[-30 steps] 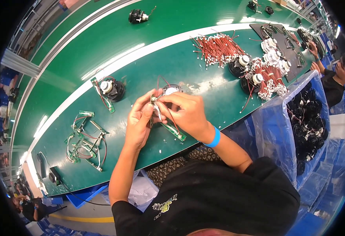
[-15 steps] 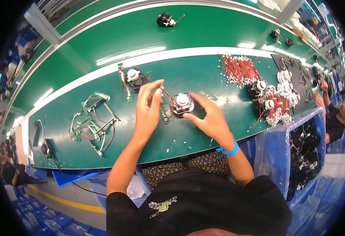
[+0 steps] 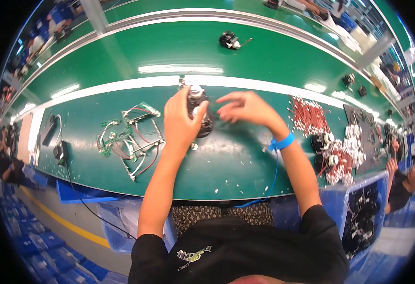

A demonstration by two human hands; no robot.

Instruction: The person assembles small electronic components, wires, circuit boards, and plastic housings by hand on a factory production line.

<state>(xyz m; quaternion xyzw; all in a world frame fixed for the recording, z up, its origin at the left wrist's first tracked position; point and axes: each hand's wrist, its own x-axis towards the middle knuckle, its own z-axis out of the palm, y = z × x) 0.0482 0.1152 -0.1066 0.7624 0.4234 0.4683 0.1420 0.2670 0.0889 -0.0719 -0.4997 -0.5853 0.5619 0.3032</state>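
My left hand is closed on a black motor unit with a white part on top, and covers part of it. Right behind that unit stands a second motor unit with a white cap, close to my left fingertips. A green circuit board peeks out behind the second unit, mostly hidden. My right hand, smeared by motion, hovers to the right of the units with fingers apart and nothing in them. A blue wrist strap with a cord is around my right wrist.
Wired green circuit boards lie tangled on the left, beside a black box with a cable. On the right are red wires, white-capped motors and a lined bin of black parts. Another unit sits on the far green surface.
The motor unit between my hands has moved left and away from me, up against the second unit. My right hand has let go and lifted off. The view has shifted.
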